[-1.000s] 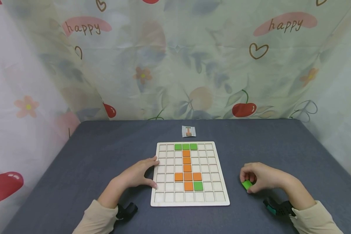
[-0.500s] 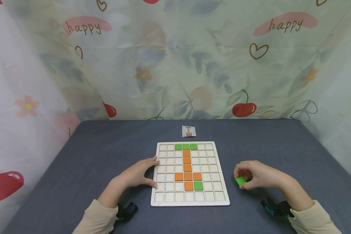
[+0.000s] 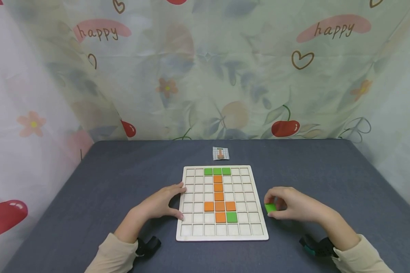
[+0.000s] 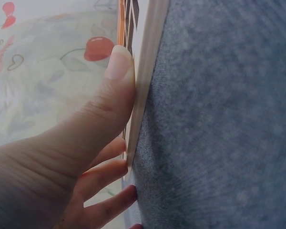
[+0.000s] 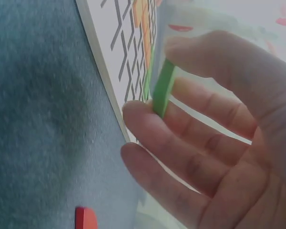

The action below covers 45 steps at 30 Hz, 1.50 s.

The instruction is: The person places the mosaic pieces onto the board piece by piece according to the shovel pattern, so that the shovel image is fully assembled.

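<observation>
A white grid board (image 3: 192,229) lies on the dark cloth, bearing orange tiles (image 3: 218,196) and green tiles (image 3: 217,171). At its left edge my left hand (image 3: 158,203) rests with thumb and fingers spread; the left wrist view has the thumb against the board's side. My right hand (image 3: 298,204) pinches a green tile (image 3: 270,208) just right of the board. In the right wrist view that tile stands on edge between thumb and fingers. A red piece (image 5: 86,218) shows on the cloth there, hidden from the head view.
Behind the board lies a small printed card (image 3: 220,153) with a grid pattern. A patterned curtain (image 3: 205,76) hangs beyond the table's far edge and along both sides. Dark cloth (image 3: 328,170) covers the table.
My right hand has moved left towards the board with the green tile in its fingers. The left hand and the board have stayed put.
</observation>
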Each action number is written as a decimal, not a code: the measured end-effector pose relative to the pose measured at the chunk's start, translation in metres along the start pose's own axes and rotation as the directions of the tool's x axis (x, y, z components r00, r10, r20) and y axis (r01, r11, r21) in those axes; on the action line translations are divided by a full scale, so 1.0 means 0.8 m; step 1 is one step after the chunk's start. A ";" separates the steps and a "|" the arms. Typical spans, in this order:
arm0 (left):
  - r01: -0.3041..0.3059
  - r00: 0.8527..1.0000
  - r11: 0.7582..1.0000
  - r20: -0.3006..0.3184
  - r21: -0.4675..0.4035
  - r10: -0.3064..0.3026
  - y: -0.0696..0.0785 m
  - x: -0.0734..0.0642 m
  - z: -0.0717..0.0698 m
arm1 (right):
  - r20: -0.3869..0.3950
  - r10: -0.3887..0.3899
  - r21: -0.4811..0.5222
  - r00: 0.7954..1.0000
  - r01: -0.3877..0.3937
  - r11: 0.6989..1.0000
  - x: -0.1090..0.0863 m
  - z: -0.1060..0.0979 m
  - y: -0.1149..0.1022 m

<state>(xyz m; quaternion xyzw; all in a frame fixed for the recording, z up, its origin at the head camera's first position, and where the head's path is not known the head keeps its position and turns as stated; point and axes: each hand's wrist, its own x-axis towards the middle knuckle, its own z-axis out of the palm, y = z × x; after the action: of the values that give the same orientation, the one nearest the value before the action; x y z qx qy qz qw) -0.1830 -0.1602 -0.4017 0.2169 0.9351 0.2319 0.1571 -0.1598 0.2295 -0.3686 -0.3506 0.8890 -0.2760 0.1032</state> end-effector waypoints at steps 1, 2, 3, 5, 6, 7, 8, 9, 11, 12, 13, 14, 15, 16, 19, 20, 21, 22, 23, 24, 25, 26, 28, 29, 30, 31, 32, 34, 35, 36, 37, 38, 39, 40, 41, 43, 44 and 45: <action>-0.001 1.000 1.000 0.000 -0.002 0.001 0.000 0.000 0.000 | -0.006 -0.005 -0.002 1.000 0.005 1.000 0.001 0.001 -0.002; -0.001 1.000 1.000 0.000 -0.004 0.001 0.000 0.000 0.000 | -0.012 -0.011 -0.004 1.000 0.011 1.000 0.002 0.003 -0.004; 0.000 1.000 1.000 0.001 -0.007 0.000 0.000 0.000 0.000 | -0.018 -0.018 -0.005 1.000 0.018 1.000 0.003 0.004 -0.005; -0.001 1.000 1.000 0.001 -0.005 0.001 0.000 -0.001 0.000 | -0.038 -0.034 -0.015 0.999 0.034 0.999 0.005 0.007 -0.009; -0.001 1.000 1.000 0.000 -0.005 0.001 0.000 -0.001 0.000 | -0.045 -0.038 -0.021 0.998 0.037 0.999 0.005 0.008 -0.010; -0.001 1.000 1.000 0.000 -0.005 0.001 0.000 -0.001 0.000 | -0.051 -0.043 -0.027 0.998 0.042 0.999 0.006 0.010 -0.012; 0.001 1.000 1.000 0.000 -0.004 -0.001 0.000 -0.001 0.000 | -0.056 -0.046 -0.034 0.997 0.045 0.998 0.006 0.010 -0.013; 0.002 1.000 1.000 -0.001 -0.003 -0.002 0.000 -0.001 0.000 | -0.058 -0.048 -0.040 0.997 0.046 0.998 0.006 0.011 -0.015; 0.006 1.000 1.000 -0.002 -0.002 -0.006 0.001 -0.001 0.000 | -0.057 -0.050 -0.045 0.997 0.048 0.998 0.007 0.012 -0.017; 0.007 1.000 1.000 -0.002 -0.003 -0.007 0.001 -0.001 0.000 | -0.053 -0.049 -0.045 0.997 0.046 0.998 0.008 0.013 -0.018; 0.009 1.000 1.000 -0.002 -0.003 -0.009 0.002 -0.001 0.000 | -0.050 -0.048 -0.044 0.998 0.046 0.998 0.008 0.013 -0.019; 0.010 1.000 1.000 -0.002 -0.002 -0.010 0.002 -0.001 0.000 | -0.049 -0.050 -0.042 0.998 0.048 0.998 0.009 0.014 -0.020; 0.012 1.000 1.000 -0.002 -0.001 -0.012 0.002 -0.002 -0.001 | -0.045 -0.047 -0.039 0.998 0.046 0.998 0.009 0.015 -0.021; 0.011 1.000 1.000 -0.002 -0.002 -0.011 0.003 -0.002 -0.001 | -0.044 -0.044 -0.035 0.998 0.043 0.998 0.010 0.016 -0.022; 0.010 1.000 1.000 -0.004 -0.003 -0.010 0.004 -0.002 -0.001 | -0.038 -0.042 -0.026 0.998 0.041 0.999 0.012 0.018 -0.024; 0.010 1.000 1.000 -0.005 -0.004 -0.010 0.004 -0.002 -0.001 | -0.038 -0.046 -0.024 0.998 0.046 0.999 0.012 0.019 -0.025; 0.009 1.000 1.000 -0.006 -0.005 -0.009 0.004 -0.003 -0.001 | -0.035 -0.049 -0.021 0.998 0.048 0.999 0.013 0.019 -0.025; 0.008 1.000 1.000 -0.006 -0.007 -0.008 0.004 -0.003 -0.001 | -0.034 -0.055 -0.017 0.998 0.054 0.998 0.013 0.020 -0.026; 0.009 1.000 1.000 -0.006 -0.008 -0.009 0.004 -0.003 -0.001 | -0.033 -0.061 -0.015 0.998 0.060 0.998 0.014 0.021 -0.027; 0.008 1.000 1.000 -0.006 -0.009 -0.008 0.004 -0.003 -0.001 | -0.031 -0.065 -0.012 0.997 0.065 0.998 0.014 0.022 -0.028; 0.008 1.000 1.000 -0.005 -0.010 -0.008 0.004 -0.003 -0.001 | -0.030 -0.067 -0.011 0.997 0.067 0.998 0.015 0.023 -0.029; 0.007 1.000 1.000 -0.004 -0.010 -0.007 0.004 -0.003 -0.001 | -0.027 -0.066 -0.007 0.997 0.066 0.998 0.016 0.023 -0.030; 0.005 1.000 1.000 -0.004 -0.010 -0.005 0.004 -0.003 -0.001 | -0.023 -0.058 -0.004 0.998 0.058 0.998 0.018 0.025 -0.032; 0.003 1.000 1.000 -0.004 -0.009 -0.003 0.004 -0.002 -0.001 | -0.020 -0.054 -0.003 0.998 0.054 0.999 0.019 0.026 -0.034; 0.001 1.000 1.000 -0.005 -0.009 -0.001 0.004 -0.002 -0.001 | -0.018 -0.049 -0.002 0.999 0.049 0.999 0.020 0.027 -0.035; 0.001 1.000 1.000 -0.005 -0.008 -0.001 0.003 -0.002 0.000 | -0.018 -0.047 -0.002 0.999 0.047 0.999 0.021 0.028 -0.037; 0.000 1.000 1.000 -0.005 -0.008 0.000 0.003 -0.002 0.000 | -0.019 -0.050 -0.003 0.999 0.050 0.999 0.023 0.029 -0.039; -0.004 1.000 1.000 -0.006 -0.007 0.004 0.002 -0.002 0.000 | -0.021 -0.056 -0.008 0.998 0.055 0.998 0.025 0.032 -0.041; -0.005 1.000 1.000 -0.006 -0.006 0.005 0.002 -0.002 0.000 | -0.024 -0.061 -0.014 0.998 0.061 0.998 0.027 0.034 -0.043; -0.006 1.000 1.000 -0.006 -0.007 0.006 0.002 -0.002 0.000 | -0.028 -0.067 -0.019 0.997 0.067 0.998 0.028 0.036 -0.044; -0.007 1.000 1.000 -0.006 -0.008 0.007 0.002 -0.002 0.000 | -0.031 -0.075 -0.021 0.997 0.075 0.997 0.029 0.038 -0.045; -0.008 1.000 1.000 -0.006 -0.008 0.008 0.002 -0.002 0.000 | -0.035 -0.081 -0.024 0.996 0.080 0.996 0.031 0.040 -0.046; -0.008 1.000 1.000 -0.007 -0.008 0.007 0.002 -0.002 0.000 | -0.036 -0.083 -0.025 0.996 0.082 0.996 0.032 0.041 -0.047; -0.006 1.000 1.000 -0.007 -0.007 0.006 0.002 -0.002 0.000 | -0.037 -0.083 -0.025 0.996 0.082 0.996 0.034 0.043 -0.048; -0.005 1.000 1.000 -0.007 -0.007 0.005 0.002 -0.002 0.000 | -0.038 -0.082 -0.021 0.996 0.081 0.996 0.035 0.044 -0.049; -0.003 1.000 1.000 -0.007 -0.007 0.003 0.003 -0.002 0.000 | -0.040 -0.076 -0.015 0.996 0.075 0.997 0.039 0.047 -0.052; -0.002 1.000 1.000 -0.007 -0.006 0.002 0.003 -0.002 -0.001 | -0.039 -0.070 -0.009 0.997 0.070 0.998 0.040 0.048 -0.053; -0.001 1.000 1.000 -0.007 -0.005 0.001 0.003 -0.002 -0.001 | -0.038 -0.063 0.000 0.997 0.063 0.998 0.042 0.049 -0.055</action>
<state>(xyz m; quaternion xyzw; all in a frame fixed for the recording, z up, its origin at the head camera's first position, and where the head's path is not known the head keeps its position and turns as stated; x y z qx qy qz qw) -0.1809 -0.1592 -0.3996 0.2161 0.9350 0.2352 0.1544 -0.1451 0.1638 -0.3757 -0.3732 0.8791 -0.2861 0.0775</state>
